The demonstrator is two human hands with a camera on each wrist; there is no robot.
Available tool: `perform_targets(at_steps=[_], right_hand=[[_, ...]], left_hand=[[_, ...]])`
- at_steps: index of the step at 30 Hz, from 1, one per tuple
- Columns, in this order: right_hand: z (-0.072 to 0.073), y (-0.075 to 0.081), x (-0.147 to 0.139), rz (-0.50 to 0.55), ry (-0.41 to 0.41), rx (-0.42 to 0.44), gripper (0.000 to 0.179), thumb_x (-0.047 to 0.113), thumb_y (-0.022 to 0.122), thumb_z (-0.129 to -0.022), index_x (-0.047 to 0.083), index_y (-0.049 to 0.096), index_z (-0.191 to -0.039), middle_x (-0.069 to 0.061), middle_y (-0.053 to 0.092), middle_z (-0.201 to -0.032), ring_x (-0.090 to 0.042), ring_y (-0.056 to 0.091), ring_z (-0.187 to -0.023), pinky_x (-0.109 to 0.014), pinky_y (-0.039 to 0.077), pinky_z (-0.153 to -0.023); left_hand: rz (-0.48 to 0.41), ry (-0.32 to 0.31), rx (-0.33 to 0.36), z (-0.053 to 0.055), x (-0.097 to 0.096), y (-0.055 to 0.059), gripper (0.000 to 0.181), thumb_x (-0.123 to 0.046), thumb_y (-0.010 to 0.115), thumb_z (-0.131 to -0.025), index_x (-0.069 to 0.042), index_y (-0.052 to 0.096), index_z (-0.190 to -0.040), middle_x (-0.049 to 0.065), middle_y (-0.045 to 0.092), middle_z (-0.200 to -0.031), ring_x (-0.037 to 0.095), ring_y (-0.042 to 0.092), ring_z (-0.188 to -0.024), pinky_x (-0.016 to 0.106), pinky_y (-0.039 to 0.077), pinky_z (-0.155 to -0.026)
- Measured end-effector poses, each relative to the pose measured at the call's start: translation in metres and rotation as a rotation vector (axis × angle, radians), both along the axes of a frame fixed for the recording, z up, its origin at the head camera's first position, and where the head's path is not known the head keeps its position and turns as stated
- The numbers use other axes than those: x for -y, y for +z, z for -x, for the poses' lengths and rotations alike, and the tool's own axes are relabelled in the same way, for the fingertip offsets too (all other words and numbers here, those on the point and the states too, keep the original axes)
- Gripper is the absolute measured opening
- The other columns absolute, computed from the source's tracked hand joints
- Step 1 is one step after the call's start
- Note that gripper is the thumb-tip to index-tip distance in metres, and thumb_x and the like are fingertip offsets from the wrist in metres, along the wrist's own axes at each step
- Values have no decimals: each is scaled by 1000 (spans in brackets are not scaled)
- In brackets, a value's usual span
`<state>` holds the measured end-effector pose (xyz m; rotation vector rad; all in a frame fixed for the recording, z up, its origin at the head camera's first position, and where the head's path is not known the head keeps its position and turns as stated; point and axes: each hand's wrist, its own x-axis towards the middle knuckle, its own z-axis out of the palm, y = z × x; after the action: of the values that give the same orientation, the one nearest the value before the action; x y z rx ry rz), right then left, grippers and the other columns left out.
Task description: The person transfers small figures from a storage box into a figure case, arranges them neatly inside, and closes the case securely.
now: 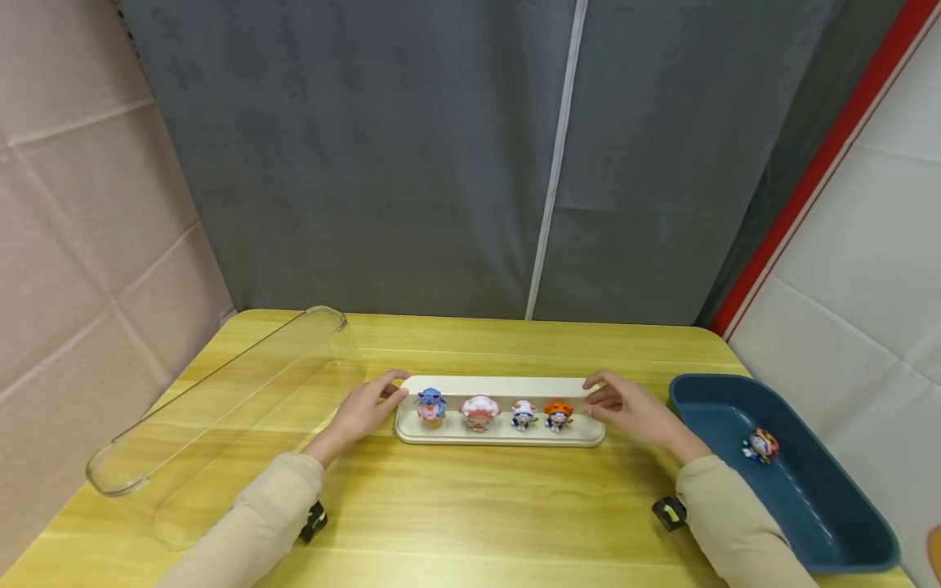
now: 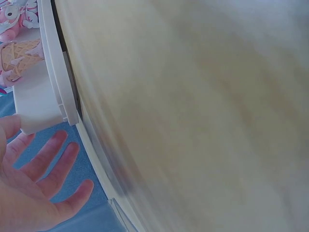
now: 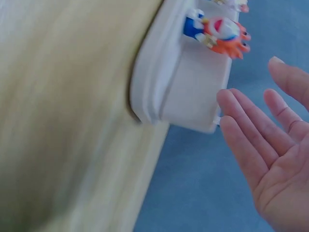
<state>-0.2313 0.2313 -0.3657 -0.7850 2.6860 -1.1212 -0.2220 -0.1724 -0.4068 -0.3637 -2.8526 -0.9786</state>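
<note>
A long white display base (image 1: 456, 442) lies on the table with several small figurines in a row. From left to right stand a blue-topped ice-cream cone figurine (image 1: 431, 408), a figurine with a big white-and-pink hat (image 1: 479, 413), a small white-hatted one (image 1: 524, 415) and an orange crab-hatted one (image 1: 559, 415). My left hand (image 1: 367, 406) is at the base's left end, its fingers spread and thumb tip right at the corner. At the right end is my right hand (image 1: 625, 410), with long fingertips (image 3: 226, 96) close to the base's edge.
A large clear plastic cover (image 1: 220, 416) lies on the left side of the wooden table (image 1: 470, 506). On the right a dark blue bin (image 1: 831, 490) holds one more figurine (image 1: 760, 446). A grey curtain (image 1: 367, 163) hangs behind the table.
</note>
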Motion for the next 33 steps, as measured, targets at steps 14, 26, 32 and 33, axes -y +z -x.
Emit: perform_targets(at_steps=[14, 26, 32, 33], right_hand=[[-21, 43, -20, -57, -39, -156, 24, 21, 58, -86, 7, 53, -105, -6, 59, -97, -17, 58, -87, -33, 47, -74], [-30, 66, -50, -144, -82, -178, 30, 27, 55, -88, 7, 52, -109, -4, 58, -100, -18, 57, -89, -31, 47, -73], [-29, 67, -68, -158, -86, -215, 27, 23, 56, -88, 8, 53, -109, -4, 59, -100, -14, 57, -88, -23, 45, -74], [-28, 67, -71, -152, -85, -223, 26, 22, 56, -88, 8, 54, -109, -4, 59, -100, -13, 57, -87, -22, 45, -74]], left_hand=[[2, 1, -12, 1, 1, -2, 32, -27, 50, -91, -15, 52, -120, 6, 62, -96, 22, 57, -89, 43, 43, -75], [5, 0, -16, 0, 1, -1, 32, -27, 50, -91, -14, 52, -120, 6, 62, -96, 23, 57, -89, 43, 43, -76], [4, 5, -14, 0, -1, -1, 30, -26, 51, -91, -14, 53, -118, 7, 62, -96, 22, 58, -88, 43, 44, -74], [4, 5, -15, 0, -1, -1, 30, -26, 51, -90, -14, 53, -118, 7, 63, -95, 22, 58, -88, 43, 44, -74]])
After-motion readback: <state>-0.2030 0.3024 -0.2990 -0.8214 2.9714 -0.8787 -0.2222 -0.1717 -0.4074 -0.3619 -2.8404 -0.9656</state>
